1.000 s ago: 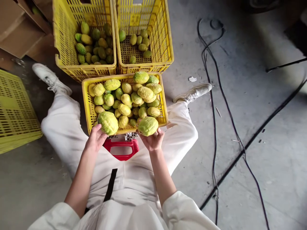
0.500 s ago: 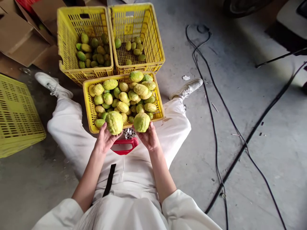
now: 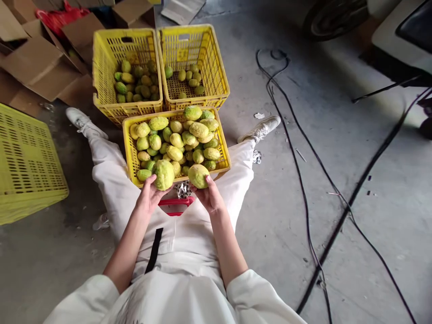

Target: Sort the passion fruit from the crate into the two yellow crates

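I sit on the floor with legs spread around a yellow crate [image 3: 130, 153] heaped with bumpy green-yellow fruits. My left hand [image 3: 150, 196] grips one large fruit [image 3: 164, 174] at the crate's near edge. My right hand [image 3: 209, 195] holds a second, slightly smaller fruit [image 3: 198, 175] beside it. Both fruits hover just over the crate's near rim. A red handle [image 3: 175, 202] shows between my hands, below the crate.
Two more yellow crates stand behind: the left one [image 3: 104, 67] with many smaller fruits, the right one [image 3: 216, 72] with a few. An upturned yellow crate [image 3: 27, 162] lies at left. Cardboard boxes [image 3: 40, 67] at the back left. Black cables [image 3: 303, 171] cross the concrete floor at right.
Both hands drew the two fruits closer together and turned them. The view has tilted up, showing more floor and boxes behind the crates.
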Motion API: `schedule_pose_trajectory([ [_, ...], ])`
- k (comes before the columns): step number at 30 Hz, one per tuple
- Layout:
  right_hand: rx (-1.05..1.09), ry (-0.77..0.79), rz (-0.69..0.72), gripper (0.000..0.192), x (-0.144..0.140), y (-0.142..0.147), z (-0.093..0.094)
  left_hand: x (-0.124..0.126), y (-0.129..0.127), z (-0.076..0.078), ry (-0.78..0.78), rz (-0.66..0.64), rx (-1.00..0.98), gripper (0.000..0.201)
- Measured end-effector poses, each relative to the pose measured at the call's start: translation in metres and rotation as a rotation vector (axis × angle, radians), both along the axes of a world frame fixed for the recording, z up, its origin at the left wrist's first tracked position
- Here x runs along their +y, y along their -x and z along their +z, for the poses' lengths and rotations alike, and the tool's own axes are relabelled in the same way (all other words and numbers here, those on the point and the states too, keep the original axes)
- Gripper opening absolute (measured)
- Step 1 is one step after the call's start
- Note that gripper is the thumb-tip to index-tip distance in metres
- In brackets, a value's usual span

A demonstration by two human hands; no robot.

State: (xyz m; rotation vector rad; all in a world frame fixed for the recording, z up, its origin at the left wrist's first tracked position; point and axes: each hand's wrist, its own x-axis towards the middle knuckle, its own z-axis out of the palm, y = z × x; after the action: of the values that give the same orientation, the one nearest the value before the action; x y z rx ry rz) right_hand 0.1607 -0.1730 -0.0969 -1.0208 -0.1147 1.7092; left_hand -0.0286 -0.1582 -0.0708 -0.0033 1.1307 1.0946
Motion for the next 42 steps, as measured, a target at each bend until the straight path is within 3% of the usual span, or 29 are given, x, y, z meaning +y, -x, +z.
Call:
schedule_pose_trajectory([
  [5,-0.005,-0.064,-0.031,0.04,0.0,-0.003,-0.003,-0.002,-0.005,-0.003,-0.049,-0.007,0.07,0.031],
  [12,0.161,0.03,-0.046,0.053,-0.005,-0.007,-0.009,-0.006,-0.01,-0.002,-0.03,-0.008,0.077,0.038],
  [19,0.08,-0.024,-0.089,0.045,-0.006,-0.007,-0.016,-0.005,-0.009,-0.006,-0.097,-0.017,0.168,0.046],
  [22,0.081,-0.055,-0.072,0.051,-0.006,-0.006,-0.018,-0.006,-0.011,-0.008,-0.126,-0.001,0.183,0.051],
  [30,0.186,0.056,-0.073,0.045,-0.008,-0.009,-0.021,-0.005,-0.009,-0.004,-0.15,0.001,0.135,0.052],
  [42,0.22,0.124,-0.046,0.042,-0.006,-0.009,-0.024,-0.007,-0.014,-0.009,0.042,-0.149,0.237,0.044],
])
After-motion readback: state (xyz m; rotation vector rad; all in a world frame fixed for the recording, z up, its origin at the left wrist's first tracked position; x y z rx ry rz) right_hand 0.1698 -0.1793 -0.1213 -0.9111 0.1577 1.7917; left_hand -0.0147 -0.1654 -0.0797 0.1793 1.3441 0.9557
